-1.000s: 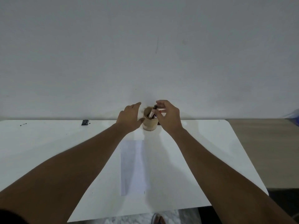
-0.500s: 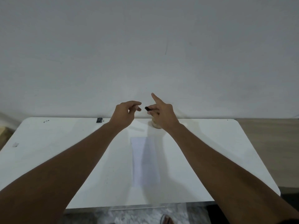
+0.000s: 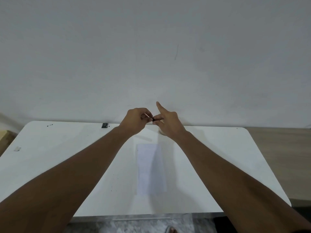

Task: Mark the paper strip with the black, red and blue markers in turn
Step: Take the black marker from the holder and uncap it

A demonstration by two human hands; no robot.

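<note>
A white paper strip [image 3: 151, 169] lies lengthwise in the middle of the white table [image 3: 50, 157]. Above its far end my two hands meet in the air. My right hand [image 3: 168, 123] holds a dark marker [image 3: 153, 119], of which only a small black end shows, with the index finger pointing up. My left hand [image 3: 136, 121] pinches that same dark end from the left. The wooden marker cup [image 3: 161, 132] is almost wholly hidden behind my right hand; only a pale sliver of its base shows.
A small black object [image 3: 104, 125] lies at the table's far edge, left of my hands. A pale scrap [image 3: 17, 148] lies near the left edge. The wall rises right behind the table. Wooden floor [image 3: 277, 157] shows to the right.
My right hand lifted the marker out of the cup. My left hand left the cup and closed in on the marker's end, where both hands now touch.
</note>
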